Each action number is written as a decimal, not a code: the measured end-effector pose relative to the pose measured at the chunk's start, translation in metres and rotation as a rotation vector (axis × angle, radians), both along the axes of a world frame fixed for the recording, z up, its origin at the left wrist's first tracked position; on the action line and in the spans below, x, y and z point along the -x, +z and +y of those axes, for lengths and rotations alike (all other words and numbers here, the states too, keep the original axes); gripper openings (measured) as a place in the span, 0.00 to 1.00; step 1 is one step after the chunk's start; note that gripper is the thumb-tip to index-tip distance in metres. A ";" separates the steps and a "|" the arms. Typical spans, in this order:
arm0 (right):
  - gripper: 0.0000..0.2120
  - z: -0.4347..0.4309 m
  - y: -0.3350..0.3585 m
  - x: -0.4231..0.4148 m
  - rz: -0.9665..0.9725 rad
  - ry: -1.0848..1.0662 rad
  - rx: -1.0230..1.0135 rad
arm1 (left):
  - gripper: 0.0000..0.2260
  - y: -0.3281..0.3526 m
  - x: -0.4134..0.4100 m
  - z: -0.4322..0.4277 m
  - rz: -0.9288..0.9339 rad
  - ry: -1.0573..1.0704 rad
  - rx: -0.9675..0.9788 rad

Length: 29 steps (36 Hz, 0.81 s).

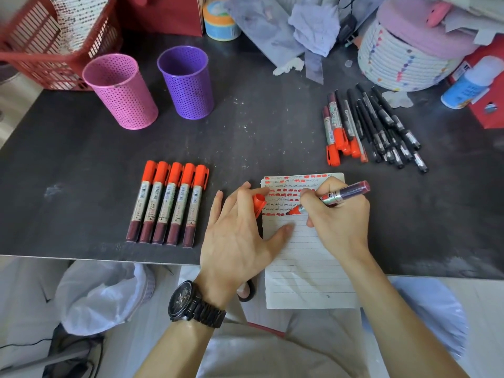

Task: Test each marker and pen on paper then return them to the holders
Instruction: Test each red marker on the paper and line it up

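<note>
Right hand (336, 214) grips an uncapped red marker (331, 199) on the lined paper (300, 257), left hand (240, 230) pinches its cap (258, 201); five tested markers (167, 204) lie on the bench (245, 126), a pile (373, 126) waits, both holders (152, 85) look empty

A red slatted plastic basket (51, 47) is sitting at the far left corner of my dark, dusty bench (68, 165). Beside it, further along the back edge, a roll of orange and blue tape (221, 21) is lying next to crumpled lilac cloth (313, 28). A white coiled-rope basket with a pink fabric top (403, 53) is standing at the far right, with a white and blue bottle (469, 83) just beside it. A black metal wristwatch (188, 301) is sitting on my wrist. A white plastic bag (101, 293) is lying below the bench edge.
</note>
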State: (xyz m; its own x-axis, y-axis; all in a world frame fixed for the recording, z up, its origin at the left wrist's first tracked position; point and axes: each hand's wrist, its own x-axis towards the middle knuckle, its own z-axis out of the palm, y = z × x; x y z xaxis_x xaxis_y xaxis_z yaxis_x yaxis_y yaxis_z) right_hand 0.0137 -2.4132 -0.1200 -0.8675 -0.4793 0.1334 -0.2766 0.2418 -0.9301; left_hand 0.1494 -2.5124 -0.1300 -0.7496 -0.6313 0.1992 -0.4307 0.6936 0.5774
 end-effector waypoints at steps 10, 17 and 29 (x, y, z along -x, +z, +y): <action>0.17 0.000 0.000 0.000 -0.016 -0.017 0.013 | 0.32 0.001 0.000 0.000 0.004 -0.003 0.014; 0.14 -0.001 0.002 -0.001 -0.005 -0.023 0.008 | 0.31 -0.002 0.000 0.000 0.011 0.004 0.016; 0.16 0.001 -0.001 0.001 0.074 -0.004 0.008 | 0.31 -0.004 0.000 0.000 0.011 0.002 0.020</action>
